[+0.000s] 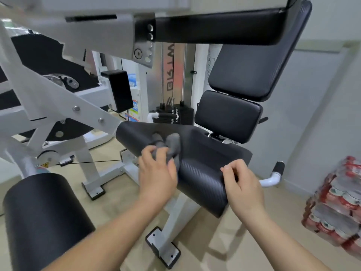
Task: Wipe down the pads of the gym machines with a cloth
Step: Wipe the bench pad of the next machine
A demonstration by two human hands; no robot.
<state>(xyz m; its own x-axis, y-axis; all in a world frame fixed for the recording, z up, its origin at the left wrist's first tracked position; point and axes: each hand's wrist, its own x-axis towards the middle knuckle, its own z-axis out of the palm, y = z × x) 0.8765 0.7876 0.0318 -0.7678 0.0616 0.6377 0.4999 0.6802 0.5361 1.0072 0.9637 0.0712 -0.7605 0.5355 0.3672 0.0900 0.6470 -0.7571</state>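
Gripping a bunched grey cloth (168, 147), the left hand (156, 173) presses it onto the left side of the black seat pad (199, 165), fingers curled tight around the fabric while two loose folds stick out beyond the knuckles toward the pad's far edge. The right hand (242, 184) holds nothing; its fingers are loosely bent and rest on the pad's near right corner, seemingly steadying it, though how firm the contact is cannot be told. The two hands sit well apart, one at each side of the seat. The pad's long axis runs away from the person, from its rolled near edge toward the lower back pad (228, 114) and the taller backrest (254, 55) above that. Most of the unwiped-looking surface lies to the right of the cloth and beyond it, between the hands, so the likely next stroke is a sweep rightward across the seat, or forward along its length. The left hand is the nearer one for that, already on the surface. Other pads are in view for later: a roller pad (45, 216) at the lower left and a long overhead pad (218, 26).
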